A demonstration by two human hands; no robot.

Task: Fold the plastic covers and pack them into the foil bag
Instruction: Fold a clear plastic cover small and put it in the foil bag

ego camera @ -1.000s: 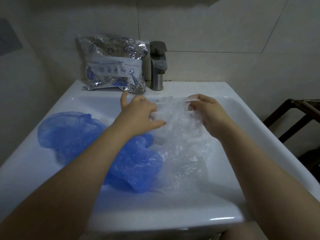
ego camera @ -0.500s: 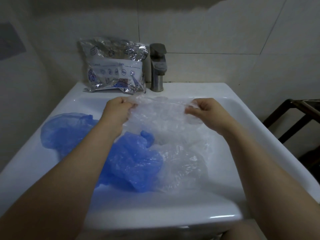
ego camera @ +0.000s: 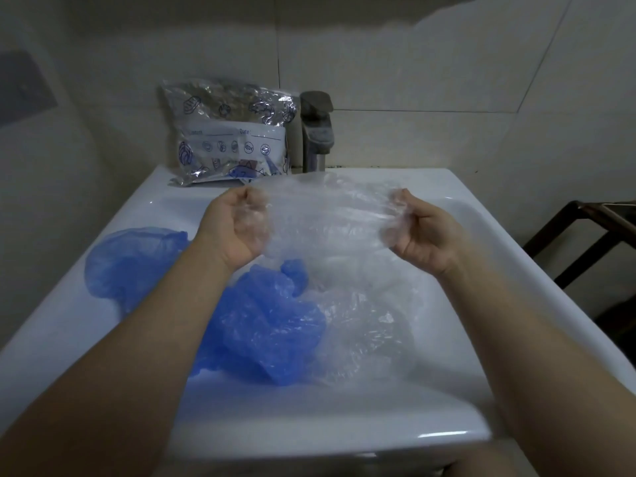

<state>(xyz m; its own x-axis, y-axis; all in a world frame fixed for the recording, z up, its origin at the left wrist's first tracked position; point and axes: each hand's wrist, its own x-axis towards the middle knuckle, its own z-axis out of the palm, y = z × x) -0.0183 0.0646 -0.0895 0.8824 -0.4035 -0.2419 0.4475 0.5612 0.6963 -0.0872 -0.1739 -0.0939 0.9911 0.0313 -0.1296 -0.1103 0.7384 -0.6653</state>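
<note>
Both hands, left hand and right hand, have drawn apart, each gripping the clear cover, now stretched flat above the sink, ready for folding.

We see a white sink: foil bag far left beside the tap, blue covers and a clear cover in its basin.
</note>
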